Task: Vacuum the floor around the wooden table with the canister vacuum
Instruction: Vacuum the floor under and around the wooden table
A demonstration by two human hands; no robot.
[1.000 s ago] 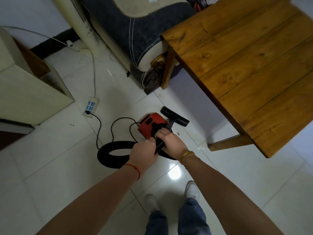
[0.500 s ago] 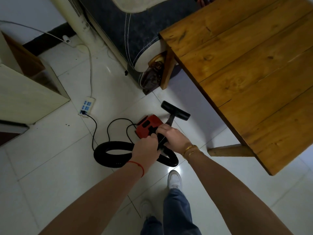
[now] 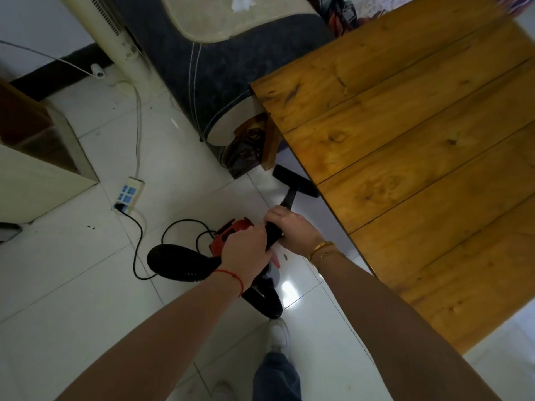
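Cabinet (image 3: 34, 180), pale, at nine o'clock.

Power strip (image 3: 129, 193) on the tiled floor (image 3: 72, 285), black cord (image 3: 139, 241) plugged in and looping toward the vacuum.

Hose (image 3: 179, 263), black, ribbed, coiled at the centre, left of the hands.

Canister vacuum (image 3: 231, 230), red and black, on the floor, largely hidden under the left hand.

Left hand (image 3: 244, 250): forearm reaching up from seven o'clock, fingers curled round the black wand (image 3: 273, 234) at its near end.

Right hand (image 3: 292, 230): forearm from five o'clock, fingers wrapped round the same wand just ahead of the left, knuckles up.

Floor nozzle (image 3: 292, 183), black, flat on the tiles at one o'clock from the hands, its far end under the edge of the desk (image 3: 405, 154), just beside the desk leg (image 3: 270, 149).

Sofa (image 3: 220, 68), dark, at twelve o'clock, beyond the leg.

Step in hand, as judged: sweeping the floor along the desk's near edge. The next move likely calls for steering the nozzle round the leg without dragging the canister into the cord.
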